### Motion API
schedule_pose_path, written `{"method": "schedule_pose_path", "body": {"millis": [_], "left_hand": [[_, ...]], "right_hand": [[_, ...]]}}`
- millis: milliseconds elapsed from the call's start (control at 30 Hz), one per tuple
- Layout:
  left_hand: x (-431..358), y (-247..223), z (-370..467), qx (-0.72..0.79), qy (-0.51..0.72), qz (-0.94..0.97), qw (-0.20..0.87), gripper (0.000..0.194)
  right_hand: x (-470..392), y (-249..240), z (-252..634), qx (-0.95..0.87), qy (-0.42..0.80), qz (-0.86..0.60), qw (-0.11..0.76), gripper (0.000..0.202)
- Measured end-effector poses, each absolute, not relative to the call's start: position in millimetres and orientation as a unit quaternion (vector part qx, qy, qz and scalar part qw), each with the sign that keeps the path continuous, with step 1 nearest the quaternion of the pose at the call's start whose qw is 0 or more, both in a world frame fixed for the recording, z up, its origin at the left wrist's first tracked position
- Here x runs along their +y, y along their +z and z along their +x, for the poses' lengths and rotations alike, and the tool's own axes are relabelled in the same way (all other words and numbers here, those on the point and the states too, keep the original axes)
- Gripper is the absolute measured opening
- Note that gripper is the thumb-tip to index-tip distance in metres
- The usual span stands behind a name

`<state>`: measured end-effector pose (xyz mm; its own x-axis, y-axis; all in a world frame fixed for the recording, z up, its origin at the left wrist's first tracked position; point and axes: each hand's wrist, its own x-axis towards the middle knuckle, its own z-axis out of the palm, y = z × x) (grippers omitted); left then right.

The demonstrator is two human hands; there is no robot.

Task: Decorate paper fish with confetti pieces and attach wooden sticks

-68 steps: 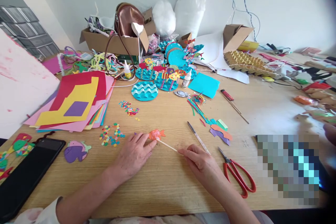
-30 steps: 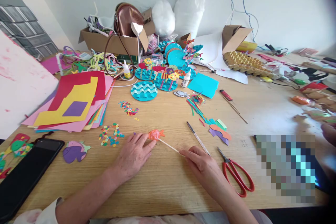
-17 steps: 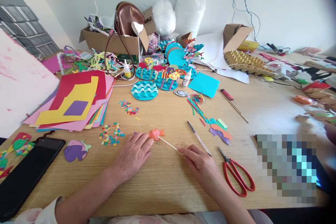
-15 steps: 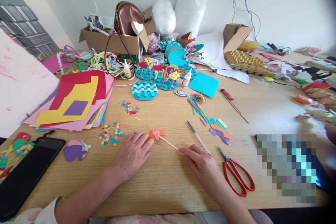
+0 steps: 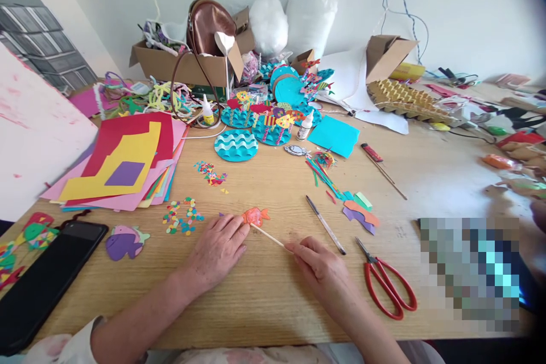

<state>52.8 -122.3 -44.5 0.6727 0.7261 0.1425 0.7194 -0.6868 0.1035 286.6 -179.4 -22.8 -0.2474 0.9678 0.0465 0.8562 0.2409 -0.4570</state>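
Observation:
A small orange paper fish lies on the table with a glossy, wet-looking patch on its body. My left hand rests palm down at its left end, fingers stretched out and partly covering it. Between the thumb and fingers of my right hand is a thin pale wooden stick. Its far tip meets the fish's lower edge, close to my left fingertips. A pen and red-handled scissors lie to the right of my right hand.
A phone, a purple paper fish and colored paper dots are on the left. Stacked sheets lie behind them. Glue bottles and blue wavy bases stand farther back. Paper scraps lie to the right.
The stick's tip has slid from the middle of the orange fish to its lower left edge, and my right hand has shifted slightly left. My left hand stays in place.

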Motion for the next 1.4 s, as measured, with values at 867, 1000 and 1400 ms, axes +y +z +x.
{"method": "schedule_pose_path", "body": {"millis": [867, 1000, 1400], "left_hand": [[-123.0, -46.3, 52.9, 0.399, 0.100, 0.912, -0.005, 0.033], [-123.0, -47.3, 52.5, 0.394, 0.110, 0.912, 0.000, 0.036], [-123.5, -46.9, 52.6, 0.400, 0.111, 0.910, 0.009, 0.032]], "right_hand": [[-184.4, -24.5, 284.2, -0.751, 0.172, -0.611, 0.185, 0.032], [-183.9, -21.1, 287.6, -0.748, 0.156, -0.618, 0.185, 0.032], [-179.1, -21.8, 276.2, -0.765, 0.176, -0.604, 0.138, 0.036]]}}
